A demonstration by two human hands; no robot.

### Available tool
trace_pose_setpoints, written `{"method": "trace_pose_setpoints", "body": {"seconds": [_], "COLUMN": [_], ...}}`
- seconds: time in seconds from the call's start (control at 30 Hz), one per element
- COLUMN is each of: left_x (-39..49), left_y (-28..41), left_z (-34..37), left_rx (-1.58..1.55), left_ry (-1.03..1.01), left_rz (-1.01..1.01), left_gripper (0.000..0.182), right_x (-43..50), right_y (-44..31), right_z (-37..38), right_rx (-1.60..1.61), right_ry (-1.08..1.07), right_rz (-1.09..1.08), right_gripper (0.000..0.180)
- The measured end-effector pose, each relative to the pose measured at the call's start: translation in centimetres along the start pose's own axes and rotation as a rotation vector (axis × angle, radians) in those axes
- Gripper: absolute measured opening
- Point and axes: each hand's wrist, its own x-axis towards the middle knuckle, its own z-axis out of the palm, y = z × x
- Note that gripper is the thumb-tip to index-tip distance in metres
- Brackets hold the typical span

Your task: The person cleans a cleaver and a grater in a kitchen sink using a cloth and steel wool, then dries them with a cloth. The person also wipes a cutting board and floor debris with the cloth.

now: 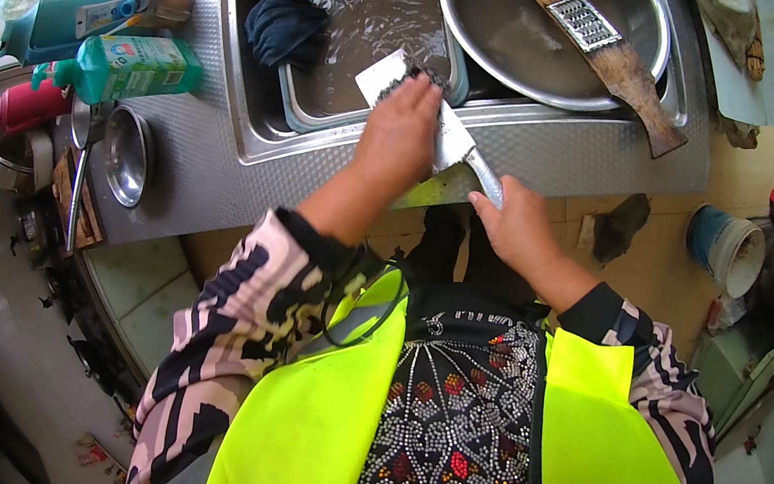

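Observation:
My right hand [521, 221] is closed around the metal handle of a cleaver [455, 139], whose wide blade reaches up and left over the front rim of the sink. My left hand [400, 119] presses a dark, coarse scouring pad [425, 75] against the blade; its thumb is hidden. Behind the hands, a rectangular basin [360, 25] of murky water stands in the sink, with a wet dark blue cloth [284, 29] over its left edge. To the right, a wooden grater with a metal plate [599, 51] lies across a round steel bowl [540, 100] holding cloudy water.
On the left of the steel counter [205, 190] are a green pump bottle [138, 66], a small metal bowl [127, 155] and a ladle [76, 193]. A bucket [727, 250] stands on the floor at the right, near a dark cloth-like thing [621, 227].

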Motion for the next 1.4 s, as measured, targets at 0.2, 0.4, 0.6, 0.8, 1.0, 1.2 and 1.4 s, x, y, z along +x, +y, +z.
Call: {"method": "trace_pose_setpoints", "body": {"seconds": [0.2,0.4,0.6,0.8,1.0,1.2,1.4], "left_x": [2.3,6.9,5.9,2.9,1.2,-0.7,-1.3], "left_y": [-7.5,-17.1,-16.2,-5.5,2.5,2.5,2.6], "left_z": [2.1,3.3,2.2,-3.0,-2.8,-3.0,-1.5], "left_rx": [-0.053,-0.158,-0.05,-0.267,-0.337,-0.3,-0.464], "left_ry": [0.185,-0.131,-0.378,-0.124,-0.058,-0.061,-0.011], "left_rz": [-0.018,-0.352,-0.245,-0.055,0.263,0.237,0.303], "left_gripper": [0.029,0.03,0.04,0.042,0.034,0.038,0.041], "right_x": [-0.1,-0.2,0.0,2.0,2.4,1.9,2.0], "right_y": [-0.1,0.7,0.9,-0.4,-1.2,-1.6,-1.3], "right_z": [0.4,-0.7,-1.6,-0.7,-1.0,-1.0,-0.7], "right_rx": [0.005,-0.003,0.024,-0.03,-0.098,-0.093,-0.112], "right_ry": [0.007,0.052,0.055,-0.017,-0.055,-0.114,-0.087], "right_rz": [-0.015,0.027,0.065,0.044,0.059,0.119,0.084], "right_gripper": [0.035,0.038,0.038,0.039,0.039,0.038,0.037]}}
